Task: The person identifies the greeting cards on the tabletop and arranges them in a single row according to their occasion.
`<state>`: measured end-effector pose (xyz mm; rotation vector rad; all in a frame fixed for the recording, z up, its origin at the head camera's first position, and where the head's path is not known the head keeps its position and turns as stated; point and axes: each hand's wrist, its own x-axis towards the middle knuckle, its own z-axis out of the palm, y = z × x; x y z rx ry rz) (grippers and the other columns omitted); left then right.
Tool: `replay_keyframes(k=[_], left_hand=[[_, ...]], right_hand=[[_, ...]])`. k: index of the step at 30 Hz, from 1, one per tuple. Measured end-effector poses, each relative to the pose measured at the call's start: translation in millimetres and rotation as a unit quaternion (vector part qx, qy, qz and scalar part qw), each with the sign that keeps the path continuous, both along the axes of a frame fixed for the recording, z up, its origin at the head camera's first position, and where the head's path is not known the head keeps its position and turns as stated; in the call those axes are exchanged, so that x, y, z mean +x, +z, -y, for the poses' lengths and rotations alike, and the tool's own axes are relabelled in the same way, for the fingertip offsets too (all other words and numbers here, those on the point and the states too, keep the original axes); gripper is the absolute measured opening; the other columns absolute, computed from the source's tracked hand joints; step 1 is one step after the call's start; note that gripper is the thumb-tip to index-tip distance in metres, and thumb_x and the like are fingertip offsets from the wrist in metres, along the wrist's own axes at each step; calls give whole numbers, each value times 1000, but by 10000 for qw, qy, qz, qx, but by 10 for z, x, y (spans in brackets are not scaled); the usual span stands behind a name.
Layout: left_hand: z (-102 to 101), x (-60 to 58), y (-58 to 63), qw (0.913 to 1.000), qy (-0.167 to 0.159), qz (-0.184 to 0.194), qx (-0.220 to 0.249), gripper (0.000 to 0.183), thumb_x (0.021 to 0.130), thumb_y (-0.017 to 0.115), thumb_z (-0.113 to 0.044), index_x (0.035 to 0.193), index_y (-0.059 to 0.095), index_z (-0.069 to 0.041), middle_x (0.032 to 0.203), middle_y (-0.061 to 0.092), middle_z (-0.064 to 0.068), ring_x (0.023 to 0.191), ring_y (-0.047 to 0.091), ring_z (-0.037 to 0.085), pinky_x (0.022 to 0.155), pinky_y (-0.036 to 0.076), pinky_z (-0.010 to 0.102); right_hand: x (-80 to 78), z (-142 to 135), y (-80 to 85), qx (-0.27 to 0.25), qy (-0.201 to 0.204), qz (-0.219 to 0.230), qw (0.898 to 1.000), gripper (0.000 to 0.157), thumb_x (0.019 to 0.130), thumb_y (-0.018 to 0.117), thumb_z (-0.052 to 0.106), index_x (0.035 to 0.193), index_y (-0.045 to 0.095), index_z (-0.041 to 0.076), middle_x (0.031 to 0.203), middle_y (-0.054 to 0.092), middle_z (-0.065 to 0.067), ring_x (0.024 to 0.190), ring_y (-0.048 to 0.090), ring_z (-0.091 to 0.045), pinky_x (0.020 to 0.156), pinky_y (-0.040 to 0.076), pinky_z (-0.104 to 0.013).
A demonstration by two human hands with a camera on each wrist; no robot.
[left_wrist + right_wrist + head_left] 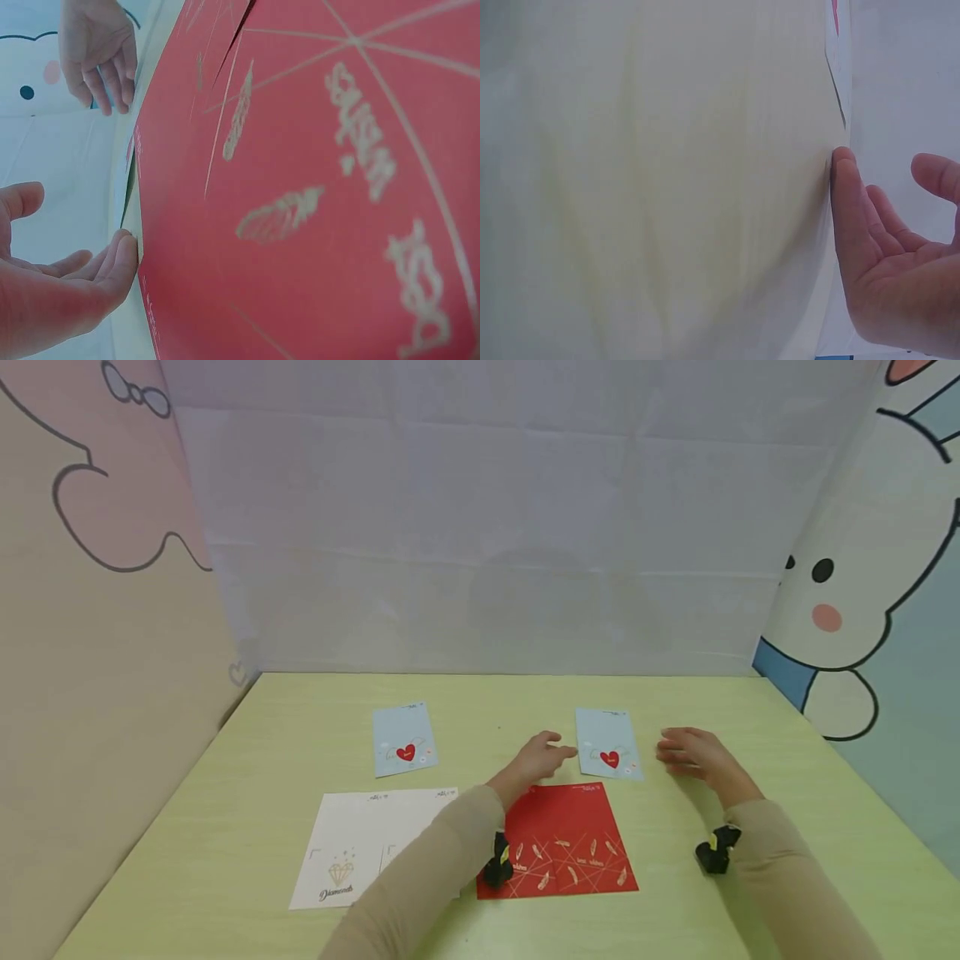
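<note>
A light blue card (609,739) with a red heart lies toward the back right of the table. My left hand (538,758) reaches to its left edge, fingers extended; whether they touch it I cannot tell. To the right of the same card my right hand (697,755) stands apart from it, with relaxed fingers and the thumb held away in the right wrist view. Under my left wrist lies a red card (588,827) with gold feathers, which fills much of the left wrist view. Neither hand holds anything.
Another light blue heart card (405,735) lies at the back left. A white card (341,835) with a gold diamond is at the front left, partly covered by my left sleeve. A pale wall sheet (487,527) rises behind the table (225,827).
</note>
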<state>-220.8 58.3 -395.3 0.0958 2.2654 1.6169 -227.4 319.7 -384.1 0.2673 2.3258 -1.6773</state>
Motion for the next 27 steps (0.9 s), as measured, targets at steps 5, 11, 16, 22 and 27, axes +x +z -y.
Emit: replay_keyframes(k=[5, 11, 16, 22, 27], left_hand=[[-71, 9, -4, 9999, 2, 69, 145, 52, 86, 57, -27, 130, 38, -5, 111, 54, 11, 97, 54, 28, 84, 42, 41], [-139, 16, 1, 9995, 109, 135, 271, 55, 86, 58, -27, 131, 36, -5, 118, 49, 14, 97, 55, 26, 82, 44, 38], [-169, 37, 33, 9989, 281, 226, 299, 57, 85, 59, -27, 131, 35, -5, 118, 49, 14, 96, 55, 25, 78, 47, 36], [-208, 25, 24, 9978, 386, 399, 372, 57, 85, 59, -28, 131, 35, -6, 112, 53, 12, 93, 57, 25, 77, 47, 35], [-246, -4, -8, 9963, 483, 518, 487, 56, 84, 60, -29, 131, 36, -7, 110, 54, 11, 92, 58, 23, 78, 47, 35]], right_hand=[[-11, 54, -2, -48, -40, 87, 9999, 62, 91, 44, 31, 129, 24, -13, 103, 55, -11, 77, 58, -8, 74, 48, -28], [1, 96, 14, -141, 26, 104, 9998, 60, 90, 48, 29, 126, 27, -13, 96, 57, -8, 75, 60, -10, 72, 49, -29], [11, 146, 17, 44, 96, 200, 9997, 59, 90, 47, 29, 126, 27, -14, 102, 55, -18, 75, 60, -13, 72, 49, -30], [-9, 159, 1, 18, 170, 290, 9994, 58, 91, 46, 27, 127, 25, -13, 102, 54, -19, 73, 61, -13, 71, 49, -31], [13, 202, 26, 241, 250, 345, 9988, 56, 93, 42, 26, 127, 24, -13, 112, 48, -26, 75, 62, -15, 73, 49, -32]])
